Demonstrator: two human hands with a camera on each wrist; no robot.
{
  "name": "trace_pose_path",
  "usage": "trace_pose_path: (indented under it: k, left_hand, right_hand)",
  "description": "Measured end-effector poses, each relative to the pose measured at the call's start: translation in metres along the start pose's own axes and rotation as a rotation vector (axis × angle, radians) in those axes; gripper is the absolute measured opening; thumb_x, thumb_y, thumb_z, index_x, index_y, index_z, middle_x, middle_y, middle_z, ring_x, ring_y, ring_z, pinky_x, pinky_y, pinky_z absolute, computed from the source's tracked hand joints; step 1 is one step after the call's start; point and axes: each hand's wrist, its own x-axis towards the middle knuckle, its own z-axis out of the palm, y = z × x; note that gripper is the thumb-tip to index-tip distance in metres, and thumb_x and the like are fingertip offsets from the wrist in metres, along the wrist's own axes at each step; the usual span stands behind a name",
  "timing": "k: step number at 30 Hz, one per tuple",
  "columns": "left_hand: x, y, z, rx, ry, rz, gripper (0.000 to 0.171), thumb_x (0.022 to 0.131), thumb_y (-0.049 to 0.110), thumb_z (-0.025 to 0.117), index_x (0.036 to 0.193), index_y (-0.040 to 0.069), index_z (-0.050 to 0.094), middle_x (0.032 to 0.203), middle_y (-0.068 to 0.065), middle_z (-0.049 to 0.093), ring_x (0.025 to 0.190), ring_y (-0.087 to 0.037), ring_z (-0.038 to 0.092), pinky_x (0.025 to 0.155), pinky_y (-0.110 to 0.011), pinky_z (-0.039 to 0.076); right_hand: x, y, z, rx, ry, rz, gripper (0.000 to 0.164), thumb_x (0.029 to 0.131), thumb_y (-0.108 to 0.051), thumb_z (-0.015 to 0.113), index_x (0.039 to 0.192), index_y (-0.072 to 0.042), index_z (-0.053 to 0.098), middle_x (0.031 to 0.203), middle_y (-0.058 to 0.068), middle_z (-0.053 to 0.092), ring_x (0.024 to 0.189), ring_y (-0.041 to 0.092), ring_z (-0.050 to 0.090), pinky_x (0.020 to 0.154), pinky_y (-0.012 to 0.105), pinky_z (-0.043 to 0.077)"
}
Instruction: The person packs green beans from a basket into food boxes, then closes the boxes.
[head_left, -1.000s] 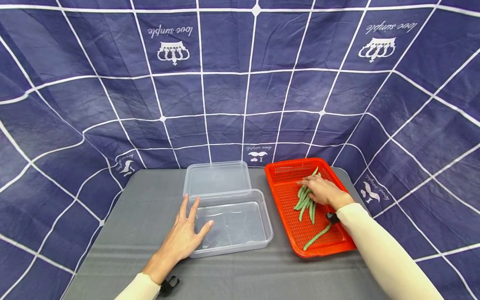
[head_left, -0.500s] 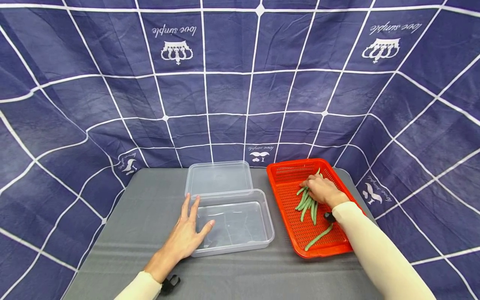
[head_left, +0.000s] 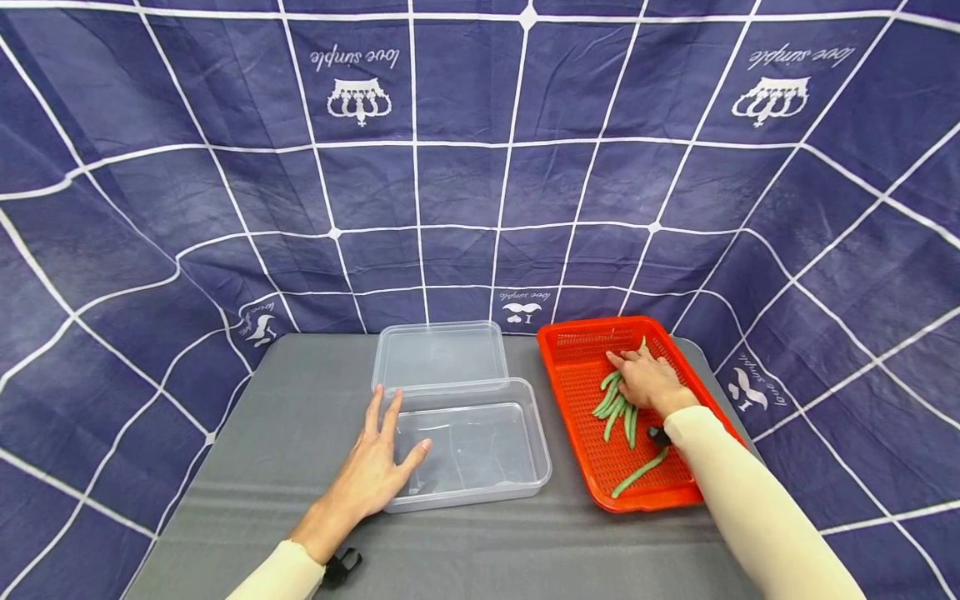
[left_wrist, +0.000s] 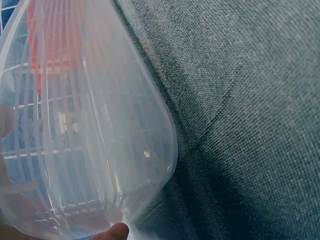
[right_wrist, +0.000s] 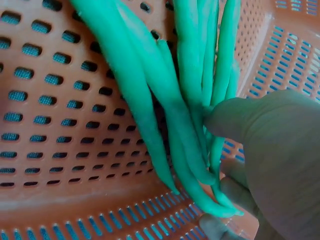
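Little has moved since the earlier frame: the right hand (head_left: 645, 379) has its leading finger stretched slightly farther toward the far end of the red perforated plastic basket (head_left: 597, 462), while the left hand (head_left: 369, 471) stays where it was. Long, slender green beans (head_left: 617, 408) lie bundled in the basket under the right fingers, and the thumb appears to touch them; whether those fingers pinch any cannot be told. One separate green bean (head_left: 639, 472) lies nearer the person than those fingers. The left fingers are released and spread, at the left end of a clear rectangular plastic container (head_left: 472, 454); its flat translucent lid (head_left: 441, 354) lies beyond them.

Gathering beans seems the step in hand, best done with fingers and thumb closing lightly from opposite sides. The basket's slotted wall stands near the right fingers, so lifting straight up looks safest. To their left lies open basket floor, then a strip of grey cloth-covered counter (head_left: 566, 475).
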Motion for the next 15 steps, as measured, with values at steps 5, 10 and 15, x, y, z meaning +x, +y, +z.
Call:
trace_pose_path:
  k: [5,10,15]
  left_hand:
    - [-0.0001,-0.0001,-0.0006,0.003,0.004,0.003,0.104,0.112,0.067,0.067,0.189,0.016,0.017,0.198,-0.021,0.000,0.166,-0.062,0.046,0.124,-0.075,0.053]
    - [-0.0003,-0.0003,-0.0002,0.001,0.007,0.000,0.104,0.113,0.068,0.066,0.189,0.017,0.017,0.197,-0.021,0.002,0.167,-0.061,0.046,0.124,-0.074,0.053]
    - [-0.0004,-0.0001,-0.0009,-0.003,0.000,0.000,0.104,0.113,0.069,0.065,0.189,0.017,0.017,0.198,-0.020,0.001,0.167,-0.061,0.046,0.124,-0.074,0.053]
  right_hand:
    - [0.0019,0.0019,0.0002,-0.001,-0.003,0.042,0.072,0.103,-0.014,0.072,0.172,-0.004,0.054,0.169,0.033,0.060,0.160,0.060,0.051,0.118,0.081,0.051]
    - [0.0036,0.0044,0.0002,0.000,0.052,0.026,0.053,0.102,-0.012,0.074,0.153,-0.003,0.073,0.151,0.029,0.072,0.144,0.053,0.061,0.107,0.076,0.056]
    - [0.0029,0.0066,-0.0007,0.000,0.131,-0.017,0.026,0.099,-0.002,0.073,0.121,-0.006,0.086,0.122,0.022,0.079,0.122,0.047,0.065,0.095,0.072,0.059]
